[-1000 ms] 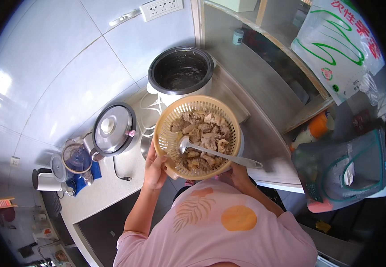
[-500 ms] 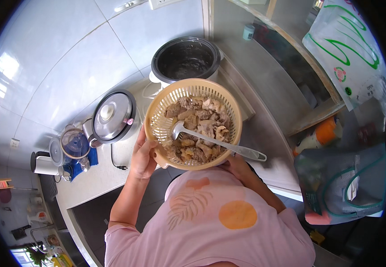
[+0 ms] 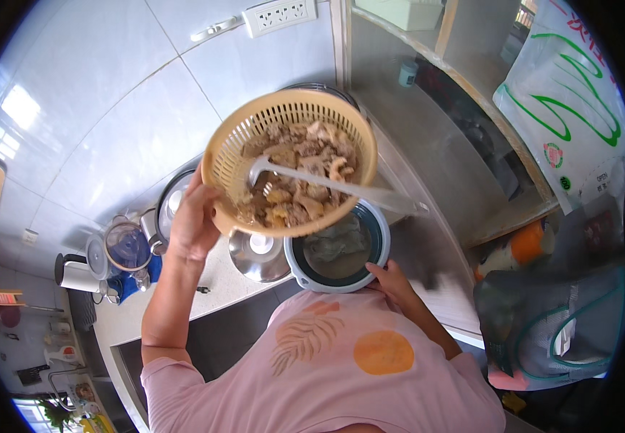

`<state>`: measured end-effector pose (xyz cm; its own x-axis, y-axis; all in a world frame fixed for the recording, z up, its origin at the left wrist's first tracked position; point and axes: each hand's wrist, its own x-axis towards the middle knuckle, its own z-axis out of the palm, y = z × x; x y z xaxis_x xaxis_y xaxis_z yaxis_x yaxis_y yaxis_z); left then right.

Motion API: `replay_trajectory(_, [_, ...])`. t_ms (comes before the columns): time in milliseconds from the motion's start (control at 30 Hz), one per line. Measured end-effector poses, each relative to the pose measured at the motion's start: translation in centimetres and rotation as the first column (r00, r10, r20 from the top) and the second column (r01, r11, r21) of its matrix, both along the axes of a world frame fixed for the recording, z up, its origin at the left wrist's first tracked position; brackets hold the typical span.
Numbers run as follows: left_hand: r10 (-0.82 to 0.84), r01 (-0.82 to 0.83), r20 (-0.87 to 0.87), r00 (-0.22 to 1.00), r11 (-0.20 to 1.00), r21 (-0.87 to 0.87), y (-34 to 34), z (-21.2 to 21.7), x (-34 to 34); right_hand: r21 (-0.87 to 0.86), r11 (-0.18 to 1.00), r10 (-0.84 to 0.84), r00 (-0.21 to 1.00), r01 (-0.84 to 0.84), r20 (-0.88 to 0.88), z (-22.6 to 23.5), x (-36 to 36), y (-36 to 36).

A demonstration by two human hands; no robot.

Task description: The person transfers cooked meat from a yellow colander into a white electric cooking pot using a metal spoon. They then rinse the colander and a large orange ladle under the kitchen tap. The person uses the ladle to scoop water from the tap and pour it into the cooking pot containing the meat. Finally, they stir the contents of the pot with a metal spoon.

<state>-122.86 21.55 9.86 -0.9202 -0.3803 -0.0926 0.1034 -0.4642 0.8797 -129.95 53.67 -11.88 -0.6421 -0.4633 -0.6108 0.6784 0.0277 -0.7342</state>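
The fingers of the left hand (image 3: 191, 225) are grasping the left rim of a tan colander (image 3: 276, 226), which is extending rightward from them and holding meat pieces (image 3: 305, 148) and 1 ladle (image 3: 312, 177), its handle end blurring past the far rim. The right hand (image 3: 396, 280) is grasping a grey-blue basin (image 3: 296, 263) just left of its fingers, the thumb showing on the rim and the others hiding, while the colander is covering part of the basin's hard-to-make-out contents. Right of the left fingers, 1 steel lid (image 3: 256, 264) is lying partly covered.
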Motion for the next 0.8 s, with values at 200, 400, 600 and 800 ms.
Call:
replay_trajectory(200, [0.048,-0.055,-0.07,0.996,0.993,-0.104,-3.5,1.5,-5.3,0.021,0.999,0.033,0.999,-0.032,-0.02,1.1,-0.7,0.1])
replay_trajectory(400, [0.016,-0.034,-0.106,0.994,0.985,-0.169,-7.3,-0.7,-10.3,0.081,0.996,0.045,0.998,-0.041,-0.052,2.2,-1.9,1.1])
replay_trajectory(600, [0.065,-0.08,-0.116,0.991,0.988,-0.128,-8.3,-2.2,-13.1,0.341,0.919,0.185,0.546,0.198,-0.817,1.5,-6.8,1.9])
replay_trajectory(800, [0.051,-0.058,-0.048,0.998,0.985,-0.162,-8.8,-2.8,-14.3,-0.286,0.926,-0.363,0.785,0.245,-0.502,12.4,-14.4,-9.2])
